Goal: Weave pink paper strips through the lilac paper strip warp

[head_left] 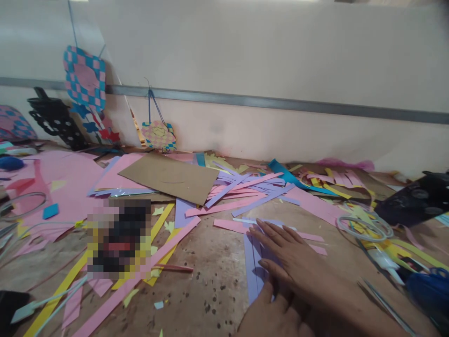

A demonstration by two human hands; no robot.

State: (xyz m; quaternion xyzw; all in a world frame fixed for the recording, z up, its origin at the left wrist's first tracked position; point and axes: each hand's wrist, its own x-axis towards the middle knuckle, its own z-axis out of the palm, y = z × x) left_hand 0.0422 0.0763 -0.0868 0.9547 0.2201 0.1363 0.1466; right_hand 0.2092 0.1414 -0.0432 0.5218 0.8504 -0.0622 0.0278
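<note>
My right hand (287, 255) lies palm down with its fingers stretched out over purple paper strips (251, 267). Below and partly behind it, my left hand (271, 311) rests at the near end of this paper, its visible fingers apart and some hidden by the right hand. Beyond the fingertips, a pink strip (229, 226) crosses the top of the purple paper. Thin dark gaps or lines run lengthwise along the purple paper. Neither hand visibly grips anything.
Pink and purple strips (245, 187) pile up behind, beside brown cardboard (171, 175). At right are a coiled cable (366, 228), scissors (386, 302) and a dark tumbler (414, 199). Woven paper pieces (158, 135) lean on the wall; a pixelated dark item (121, 238) lies left.
</note>
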